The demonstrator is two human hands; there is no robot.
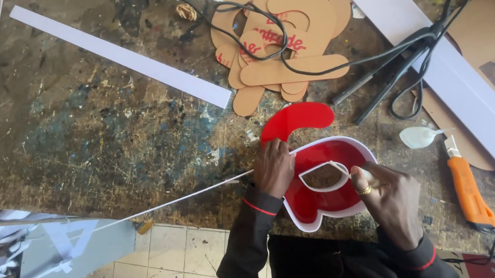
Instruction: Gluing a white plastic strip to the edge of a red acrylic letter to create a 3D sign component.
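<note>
The red letter shape (327, 199) lay flat at the near edge of the paint-stained surface (106, 135), close to the person's body, where both hands could bear on it from above. A white strip wall (367, 152) stood on edge around its outline, and a smaller white loop (323, 175) stood inside the red face. The left hand (273, 168) pressed down with fingers closed on the strip where it met the shape's upper left corner, seemingly to keep the wall tight against the edge; the strip's loose tail (177, 200) ran off to the left across the surface. The right hand (389, 196), wearing a ring, was pinched on a small nozzle-like tool (355, 173) aimed at the inner loop; what the tool was could not be told. An orange utility knife (469, 192) lay just to the right, within easy reach, and brown card letter templates (288, 46) were stacked well apart at the far side
</note>
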